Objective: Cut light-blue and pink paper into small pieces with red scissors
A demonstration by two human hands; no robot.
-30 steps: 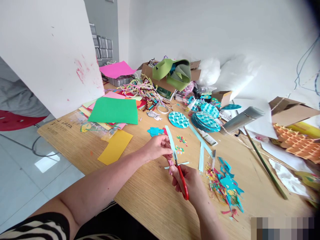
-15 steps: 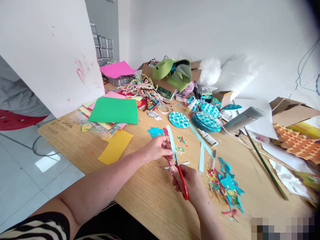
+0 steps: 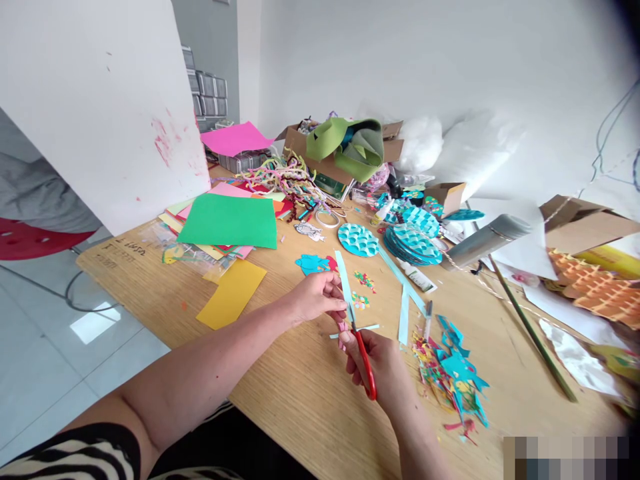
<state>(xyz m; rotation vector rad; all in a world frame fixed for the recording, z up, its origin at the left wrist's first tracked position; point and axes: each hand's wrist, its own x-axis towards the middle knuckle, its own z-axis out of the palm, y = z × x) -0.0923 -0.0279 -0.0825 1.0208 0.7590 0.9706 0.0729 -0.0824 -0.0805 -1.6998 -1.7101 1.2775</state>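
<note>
My left hand [image 3: 323, 297] is closed, pinching a light blue paper strip [image 3: 344, 277] that points up and away from me. In my right hand [image 3: 377, 363] is a pair of scissors [image 3: 367, 367] with red handles, its blades lying along the lower end of the strip. A bit of pink shows between my hands, too small to name. Just beyond my left hand lies a blue paper fish [image 3: 313, 264]. Small piles of coloured paper bits [image 3: 365, 280] lie right of the strip. More light blue strips [image 3: 403, 313] rest on the table.
Blue and red paper scraps [image 3: 457, 367] lie to the right, near a pen [image 3: 428, 321] and a glue bottle [image 3: 419, 277]. Green paper [image 3: 230, 221] tops a stack at left. Patterned blue discs [image 3: 359, 240] sit farther back. A green stick [image 3: 533, 330] lies far right.
</note>
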